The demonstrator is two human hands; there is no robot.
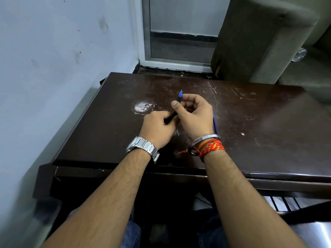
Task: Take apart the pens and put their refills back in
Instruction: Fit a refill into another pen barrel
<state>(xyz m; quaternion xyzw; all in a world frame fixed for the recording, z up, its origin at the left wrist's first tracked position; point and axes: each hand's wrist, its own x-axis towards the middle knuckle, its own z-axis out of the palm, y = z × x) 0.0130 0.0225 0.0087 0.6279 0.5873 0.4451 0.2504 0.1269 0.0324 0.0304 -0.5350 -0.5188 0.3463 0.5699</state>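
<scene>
Both hands work over the middle of the scratched dark brown wooden table (259, 122). The left hand (157, 127) is closed around the lower barrel of a black pen with a blue tip section (179, 97); the right hand (193, 113) pinches its upper end. Judgement: dismantling appears barely begun, the pen looking whole. A thin blue refill-like rod (215, 126) lies just right of the right wrist, partly hidden. A white worn patch (142, 107) lies to the left; nothing obstructs.

Left hand (158, 125) and right hand (194, 113) meet with fingers curled, each grip closed, forearms converging
</scene>
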